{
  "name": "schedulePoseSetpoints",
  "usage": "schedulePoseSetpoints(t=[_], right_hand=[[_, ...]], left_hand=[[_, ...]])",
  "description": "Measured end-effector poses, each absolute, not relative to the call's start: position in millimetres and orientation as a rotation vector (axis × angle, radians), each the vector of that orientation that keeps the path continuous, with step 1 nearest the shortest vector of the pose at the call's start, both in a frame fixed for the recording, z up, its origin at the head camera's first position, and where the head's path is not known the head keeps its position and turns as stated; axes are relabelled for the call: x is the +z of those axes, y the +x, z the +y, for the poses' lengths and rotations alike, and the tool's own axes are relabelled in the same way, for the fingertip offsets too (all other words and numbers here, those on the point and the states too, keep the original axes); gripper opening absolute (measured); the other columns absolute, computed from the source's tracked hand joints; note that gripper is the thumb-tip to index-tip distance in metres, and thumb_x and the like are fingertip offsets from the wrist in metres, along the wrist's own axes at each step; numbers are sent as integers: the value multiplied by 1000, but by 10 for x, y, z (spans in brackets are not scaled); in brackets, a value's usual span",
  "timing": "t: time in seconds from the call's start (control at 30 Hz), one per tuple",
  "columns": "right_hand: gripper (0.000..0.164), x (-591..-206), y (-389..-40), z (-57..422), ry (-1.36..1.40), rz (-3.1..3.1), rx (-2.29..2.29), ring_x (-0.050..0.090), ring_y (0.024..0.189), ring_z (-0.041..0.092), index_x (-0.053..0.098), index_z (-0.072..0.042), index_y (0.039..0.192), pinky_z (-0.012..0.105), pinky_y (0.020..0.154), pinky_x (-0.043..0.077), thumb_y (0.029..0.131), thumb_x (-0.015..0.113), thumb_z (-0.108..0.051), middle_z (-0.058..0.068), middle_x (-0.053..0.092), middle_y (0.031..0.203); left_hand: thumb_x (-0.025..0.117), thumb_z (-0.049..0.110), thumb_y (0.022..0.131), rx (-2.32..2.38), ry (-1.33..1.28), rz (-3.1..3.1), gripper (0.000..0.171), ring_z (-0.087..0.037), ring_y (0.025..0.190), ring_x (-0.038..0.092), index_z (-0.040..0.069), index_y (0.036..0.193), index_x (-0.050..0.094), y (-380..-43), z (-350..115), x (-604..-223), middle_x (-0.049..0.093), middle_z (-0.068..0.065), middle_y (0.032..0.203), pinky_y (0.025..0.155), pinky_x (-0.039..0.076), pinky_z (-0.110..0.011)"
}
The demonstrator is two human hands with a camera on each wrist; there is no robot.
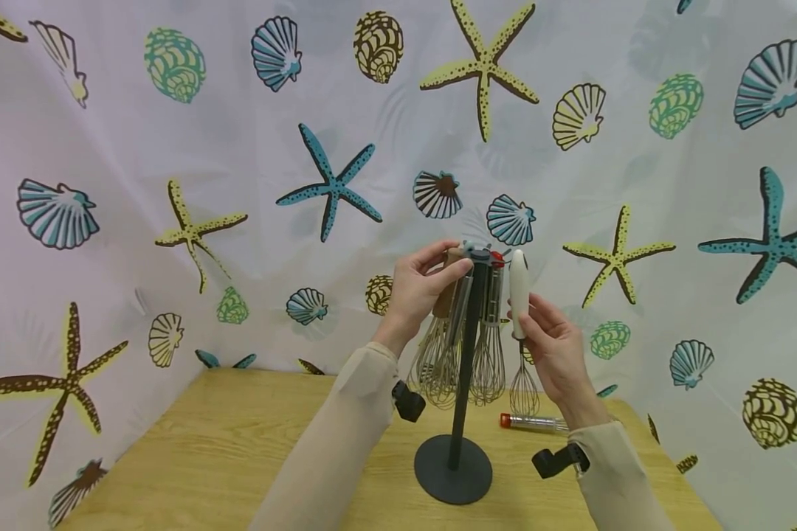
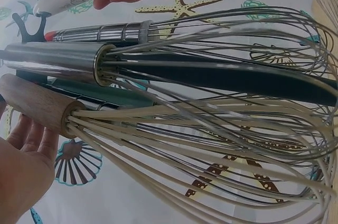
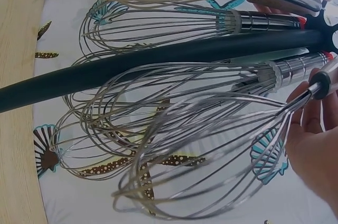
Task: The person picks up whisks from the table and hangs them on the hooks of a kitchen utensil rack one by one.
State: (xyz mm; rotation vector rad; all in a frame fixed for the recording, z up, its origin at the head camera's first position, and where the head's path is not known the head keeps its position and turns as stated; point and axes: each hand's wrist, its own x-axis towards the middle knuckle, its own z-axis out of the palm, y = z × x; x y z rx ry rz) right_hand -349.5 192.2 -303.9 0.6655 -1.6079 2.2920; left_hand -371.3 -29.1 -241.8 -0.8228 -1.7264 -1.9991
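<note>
A dark rotating-type utensil stand with hooks at its top stands upright, several whisks hanging around its pole. At the upper left of the stand, my left hand has thumb and fingers around the handle of a wooden-handled whisk, close to the hooks. Beside that handle hangs a steel-handled whisk. On the right, my right hand pinches the lower handle of a white-handled whisk, held upright with its wires down. Its top is near the hooks; contact cannot be told. A red-tipped whisk hangs between.
Another red-ended steel whisk lies on the wooden table, behind and right of the stand's round base. A curtain printed with shells and starfish surrounds the table's back and sides.
</note>
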Motion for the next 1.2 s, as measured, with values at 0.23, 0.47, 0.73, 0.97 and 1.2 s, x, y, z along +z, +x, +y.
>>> schedulePoseSetpoints(t=[0.23,0.47,0.73,0.97,1.2], right_hand=[[43,-3053,-3508,1880,640,-1684,2278,66,106,8,55,-10,138,22,84,54,96,63,-11,-11,71,114],[46,-3063,-3521,1861,650,-1710,2267,64,106,6,52,-7,141,21,85,53,96,62,-8,-11,70,115],[44,-3060,-3519,1847,646,-1737,2234,64,103,6,54,-7,139,23,83,53,96,62,-7,-12,71,111],[46,-3078,-3527,1814,590,-1776,2210,63,104,8,52,-5,140,24,83,53,95,64,-9,-12,70,112],[36,-3093,-3541,1784,581,-1788,2170,61,107,11,61,-12,130,25,86,53,94,66,-11,-7,65,115]], left_hand=[[74,19,89,-1998,-819,-1722,41,-22,114,65,8,127,65,-3716,-285,-2413,67,-10,124,91,55,-37],[74,16,89,-1961,-822,-1713,40,-18,115,63,5,126,65,-3728,-277,-2418,67,-12,124,92,54,-36],[74,14,88,-1956,-830,-1694,39,-19,116,62,4,125,65,-3739,-271,-2420,68,-12,122,92,54,-35],[74,18,89,-1966,-826,-1711,42,-19,113,64,4,127,64,-3731,-274,-2440,68,-11,123,89,54,-37],[74,18,89,-1985,-840,-1702,41,-20,112,64,5,126,65,-3718,-279,-2417,67,-13,124,88,54,-35]])
